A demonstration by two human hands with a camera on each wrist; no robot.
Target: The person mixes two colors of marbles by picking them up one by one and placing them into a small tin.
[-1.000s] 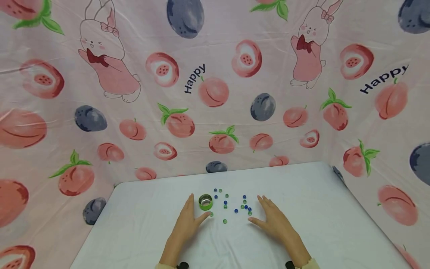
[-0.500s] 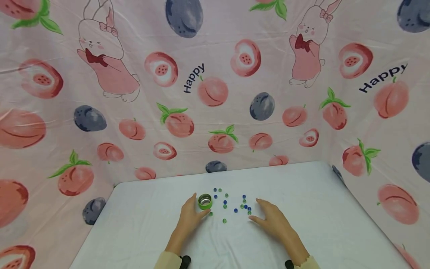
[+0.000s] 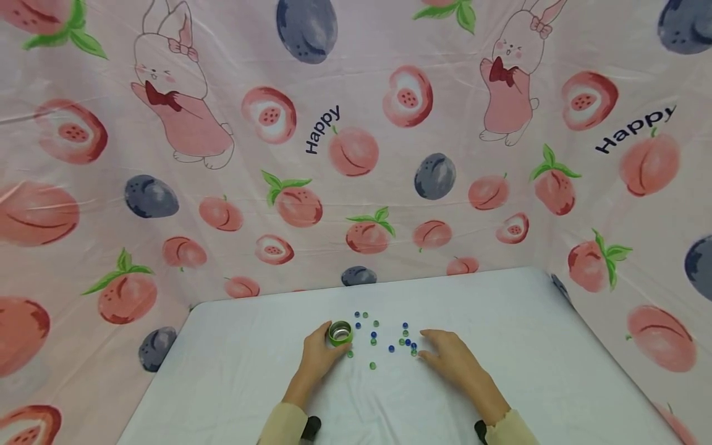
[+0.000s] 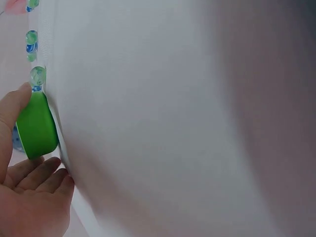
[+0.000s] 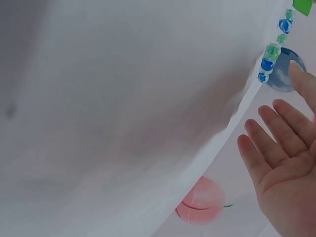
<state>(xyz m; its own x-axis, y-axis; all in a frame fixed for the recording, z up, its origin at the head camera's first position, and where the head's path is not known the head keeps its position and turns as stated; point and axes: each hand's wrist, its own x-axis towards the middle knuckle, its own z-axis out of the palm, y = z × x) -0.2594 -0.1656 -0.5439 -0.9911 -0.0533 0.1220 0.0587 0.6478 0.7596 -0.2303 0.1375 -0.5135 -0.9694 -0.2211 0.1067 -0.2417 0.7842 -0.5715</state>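
Observation:
A small round green tin (image 3: pixel 340 334) with a silvery inside stands open-topped on the white table. My left hand (image 3: pixel 321 354) holds it, the thumb at its near right side and the fingers at its left. In the left wrist view the green tin (image 4: pixel 37 124) sits between the thumb and the bent fingers of the left hand (image 4: pixel 37 197). My right hand (image 3: pixel 457 358) is beside the right-hand cluster of glass marbles (image 3: pixel 408 342), thumb and forefinger apart. The right wrist view shows the right hand (image 5: pixel 289 163) with parted fingers and nothing in them.
More blue and green marbles (image 3: pixel 373 338) lie scattered between the hands, one green marble (image 3: pixel 372 366) nearer the front. The white tabletop (image 3: pixel 222 371) meets a pink fruit-print cloth (image 3: pixel 389 185) at the back and sides.
My left hand has closed in around the green tin, its fingers and thumb coming to the sides. The right hand's fingers have drawn together and shifted slightly; the marbles stay put.

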